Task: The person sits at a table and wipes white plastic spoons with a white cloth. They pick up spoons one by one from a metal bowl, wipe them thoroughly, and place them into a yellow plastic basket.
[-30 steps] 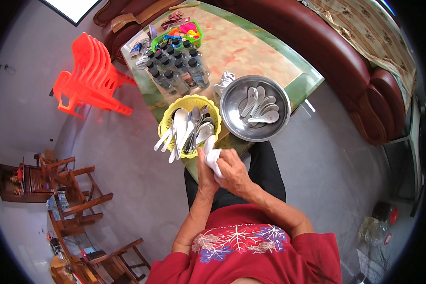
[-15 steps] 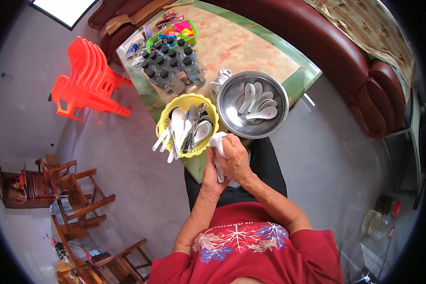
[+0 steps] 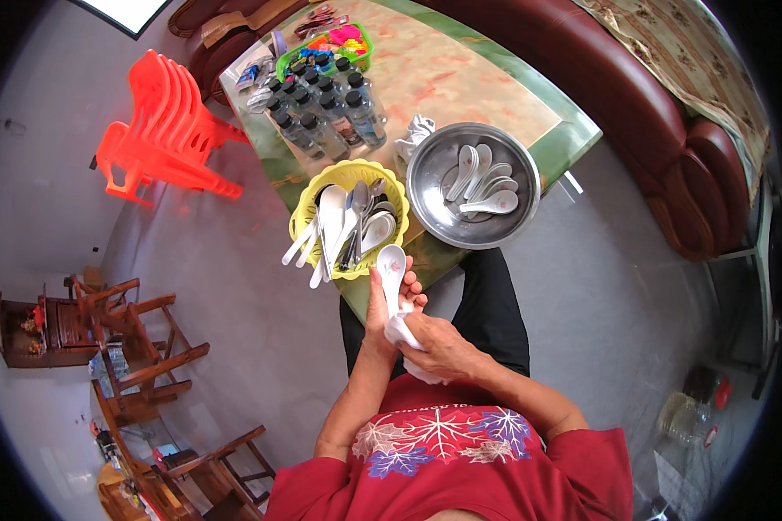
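Note:
A white soup spoon (image 3: 392, 271) with a small reddish print lies in my left hand (image 3: 377, 311), its bowl end pointing away from me. My right hand (image 3: 446, 344) pinches a white cloth (image 3: 400, 332) around the spoon's handle end. Just beyond my hands, a yellow plastic basket (image 3: 400, 184) holds white ladles and metal and white spoons, several handles sticking out over its near left rim. To its right, a stainless steel basin (image 3: 523, 227) contains several white soup spoons (image 3: 495, 203), grouped toward its middle and right.
Clear bottles with black caps (image 3: 326, 108) crowd the marble-patterned table (image 3: 460, 65) behind the basket. A green basket (image 3: 367, 59) of colourful items stands farther back. Crumpled white cloth (image 3: 417, 135) sits beside the basin. Stacked orange chairs (image 3: 165, 130) are at left; a dark red sofa (image 3: 573, 82) lines the far side.
My right hand and the cloth have slid down from the spoon's bowl end to its handle, toward my body. The spoon's bowl is now uncovered. My left hand still holds it.

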`<state>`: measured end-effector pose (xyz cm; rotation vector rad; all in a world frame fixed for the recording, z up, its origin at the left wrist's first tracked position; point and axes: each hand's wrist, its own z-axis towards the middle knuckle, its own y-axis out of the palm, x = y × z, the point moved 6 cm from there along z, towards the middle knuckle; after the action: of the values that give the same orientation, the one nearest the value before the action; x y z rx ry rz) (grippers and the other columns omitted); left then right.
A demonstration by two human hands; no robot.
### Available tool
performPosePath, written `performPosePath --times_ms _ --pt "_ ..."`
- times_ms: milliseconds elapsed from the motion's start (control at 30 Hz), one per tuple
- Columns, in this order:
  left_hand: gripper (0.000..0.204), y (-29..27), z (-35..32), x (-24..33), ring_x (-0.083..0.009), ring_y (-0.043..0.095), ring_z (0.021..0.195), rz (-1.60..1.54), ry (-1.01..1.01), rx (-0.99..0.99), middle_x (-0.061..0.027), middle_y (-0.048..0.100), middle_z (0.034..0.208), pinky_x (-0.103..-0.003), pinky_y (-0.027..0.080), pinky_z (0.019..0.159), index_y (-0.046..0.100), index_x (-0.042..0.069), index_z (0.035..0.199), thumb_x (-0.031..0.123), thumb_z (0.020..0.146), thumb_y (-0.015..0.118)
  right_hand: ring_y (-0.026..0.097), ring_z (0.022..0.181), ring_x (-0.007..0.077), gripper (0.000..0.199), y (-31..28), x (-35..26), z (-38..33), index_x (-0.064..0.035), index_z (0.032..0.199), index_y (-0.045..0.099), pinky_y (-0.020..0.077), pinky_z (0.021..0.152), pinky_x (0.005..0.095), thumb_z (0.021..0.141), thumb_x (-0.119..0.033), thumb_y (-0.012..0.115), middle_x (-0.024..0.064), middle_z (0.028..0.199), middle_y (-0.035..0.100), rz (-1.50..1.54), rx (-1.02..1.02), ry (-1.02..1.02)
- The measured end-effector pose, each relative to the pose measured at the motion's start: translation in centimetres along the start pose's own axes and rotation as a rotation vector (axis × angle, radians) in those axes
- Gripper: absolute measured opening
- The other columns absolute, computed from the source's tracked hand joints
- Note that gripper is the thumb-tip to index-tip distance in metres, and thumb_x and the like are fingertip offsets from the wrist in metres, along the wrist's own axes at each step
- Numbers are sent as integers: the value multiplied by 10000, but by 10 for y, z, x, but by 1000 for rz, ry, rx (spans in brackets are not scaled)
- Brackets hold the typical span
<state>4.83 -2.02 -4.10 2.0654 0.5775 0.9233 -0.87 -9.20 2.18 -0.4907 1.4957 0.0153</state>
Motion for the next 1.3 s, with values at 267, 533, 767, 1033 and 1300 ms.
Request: performPosePath --times_ms 267,533,767,1033,1300 --pt "626 4 -1 -11 -224 535 1087 51 -25 45 -68 536 1219 -370 431 948 451 82 1279 574 896 395 562 798 406 260 -50 6 35 -21 1023 510 472 709 442 768 -47 554 194 874 564 8 415 -71" --pt "363 -33 25 58 -77 470 519 668 360 303 -44 552 758 -211 404 476 543 24 969 378 894 570 598 825 379 197 -18 28 13 -33 987 540 472 722 414 805 -101 504 194 857 607 189 117 112" --pt "409 -36 60 99 -249 582 729 1547 718 436 -126 597 809 -344 460 654 504 -9 1000 313 818 679 620 860 347 250 -35 63 -17 -23 1033 546 477 768 397 814 -133 498 194 904 626 216 177 345" --pt "332 -50 73 94 -346 567 755 1933 770 496 -182 582 816 -413 442 668 619 0 933 312 825 647 613 857 365 229 -40 77 -34 -13 1001 546 474 758 405 821 -145 498 198 900 623 258 212 412" --pt "282 -58 84 107 -365 544 737 1938 757 551 -189 556 785 -427 424 657 631 -2 894 275 873 583 609 827 369 208 -41 79 -31 -11 972 557 469 735 413 831 -154 506 199 870 617 218 225 363"
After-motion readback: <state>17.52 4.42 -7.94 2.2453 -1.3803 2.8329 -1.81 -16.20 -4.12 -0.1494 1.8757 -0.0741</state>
